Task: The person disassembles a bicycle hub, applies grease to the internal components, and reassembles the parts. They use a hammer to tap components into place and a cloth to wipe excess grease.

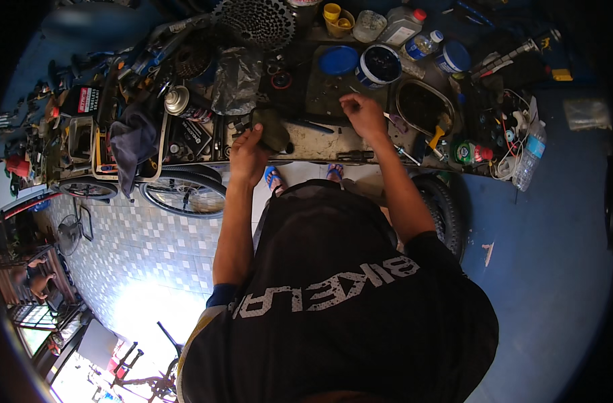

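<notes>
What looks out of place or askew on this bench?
The grey cloth: it's draped over the tray's rim and dangles past the bench's front edge, so it might slip or snag. Also, the white tub is uncovered, its blue lid beside it. No obvious spill, though dark clutter hides much.

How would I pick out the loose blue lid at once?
Find the cluttered bench across the top, then the right hand over it. Just beyond the hand stands an open white tub with dark contents; the blue lid lies just to its left. Unlike the tub, it is a flat, plain blue disc.
</notes>
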{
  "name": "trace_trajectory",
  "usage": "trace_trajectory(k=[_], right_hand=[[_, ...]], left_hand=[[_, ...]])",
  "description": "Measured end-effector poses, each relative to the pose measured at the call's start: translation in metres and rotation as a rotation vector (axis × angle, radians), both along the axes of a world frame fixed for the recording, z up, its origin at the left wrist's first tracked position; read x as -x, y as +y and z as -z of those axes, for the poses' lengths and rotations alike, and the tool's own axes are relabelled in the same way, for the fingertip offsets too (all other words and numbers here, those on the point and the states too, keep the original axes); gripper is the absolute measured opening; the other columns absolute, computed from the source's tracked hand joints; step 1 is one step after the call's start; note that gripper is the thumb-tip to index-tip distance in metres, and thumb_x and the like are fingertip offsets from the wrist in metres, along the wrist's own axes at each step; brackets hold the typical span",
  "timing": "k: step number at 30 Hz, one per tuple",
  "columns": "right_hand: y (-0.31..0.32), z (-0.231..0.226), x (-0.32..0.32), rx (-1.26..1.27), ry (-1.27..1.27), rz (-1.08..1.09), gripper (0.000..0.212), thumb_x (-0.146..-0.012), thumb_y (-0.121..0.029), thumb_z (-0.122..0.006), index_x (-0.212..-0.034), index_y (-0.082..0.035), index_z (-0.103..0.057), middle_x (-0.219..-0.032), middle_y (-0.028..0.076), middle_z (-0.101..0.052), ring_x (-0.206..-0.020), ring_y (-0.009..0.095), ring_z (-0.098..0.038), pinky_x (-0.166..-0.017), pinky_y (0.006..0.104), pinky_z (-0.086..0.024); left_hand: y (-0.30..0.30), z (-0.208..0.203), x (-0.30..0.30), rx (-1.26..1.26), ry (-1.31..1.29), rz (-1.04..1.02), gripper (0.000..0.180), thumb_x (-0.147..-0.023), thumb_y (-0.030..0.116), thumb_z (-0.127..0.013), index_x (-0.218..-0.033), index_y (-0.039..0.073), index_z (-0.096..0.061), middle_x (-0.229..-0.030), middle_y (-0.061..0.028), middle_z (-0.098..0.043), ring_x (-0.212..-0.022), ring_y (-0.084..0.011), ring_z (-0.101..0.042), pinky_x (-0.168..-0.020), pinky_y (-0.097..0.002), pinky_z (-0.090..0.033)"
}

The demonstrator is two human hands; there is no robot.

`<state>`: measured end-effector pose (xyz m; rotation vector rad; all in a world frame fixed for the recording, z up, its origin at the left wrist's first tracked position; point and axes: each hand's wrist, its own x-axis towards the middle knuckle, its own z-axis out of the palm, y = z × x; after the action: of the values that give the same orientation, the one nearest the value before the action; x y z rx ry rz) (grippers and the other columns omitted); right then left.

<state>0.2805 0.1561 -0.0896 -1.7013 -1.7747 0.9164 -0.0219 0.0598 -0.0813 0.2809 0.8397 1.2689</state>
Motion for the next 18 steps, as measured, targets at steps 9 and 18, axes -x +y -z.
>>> trace_trajectory(k=[9,18], right_hand=[[0.023,-0.012,0.03,-0.315,-0.353,-0.229,0.02,-0.089,-0.018,-0.075,-0.108,-0.016,-0.078,-0.101,0.011,-0.07,-0.093,0.036,-0.073,-0.081,0.048,-0.059],[0.046,-0.001,0.042,-0.256,-0.587,-0.361,0.019,-0.085,-0.019,-0.076,-0.103,-0.013,-0.077,-0.112,0.012,-0.071,-0.1,0.036,-0.073,-0.085,0.0498,-0.059]], left_hand=[[-0.002,-0.007,0.012,-0.014,0.015,-0.028,0.037,-0.111,0.02,-0.056,-0.137,-0.007,-0.061,-0.141,-0.0161,-0.066,-0.132,-0.0283,-0.062,-0.12,-0.049,-0.044],[-0.01,-0.001,0.013,-0.037,-0.013,-0.053,0.037,-0.111,0.021,-0.056,-0.134,-0.007,-0.064,-0.138,-0.0156,-0.068,-0.131,-0.0287,-0.064,-0.118,-0.0493,-0.045]])
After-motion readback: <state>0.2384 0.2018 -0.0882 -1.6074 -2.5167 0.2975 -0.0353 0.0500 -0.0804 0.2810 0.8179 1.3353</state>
